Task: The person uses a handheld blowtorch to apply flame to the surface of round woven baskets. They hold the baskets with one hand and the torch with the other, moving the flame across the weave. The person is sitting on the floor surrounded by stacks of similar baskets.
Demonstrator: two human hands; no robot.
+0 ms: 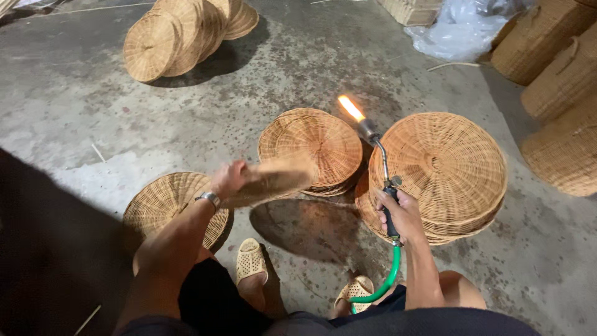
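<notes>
Both hands are closed: a blurred woven tray [273, 180] is gripped by the left hand [229, 179], a lit torch [376, 155] by the right hand [403, 214], flame above it.

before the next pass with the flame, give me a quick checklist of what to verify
1. Torch lit: ok, flame burns at the nozzle.
2. Right hand grip on the torch handle: ok.
3. Left hand grip on the wicker lid: ok, though the lid is motion-blurred.
4. Flame apart from the lid: ok.
5. Flame clear of the centre stack of lids: cannot tell, it looks close.
6. Green hose free of kinks: ok where visible.
</notes>
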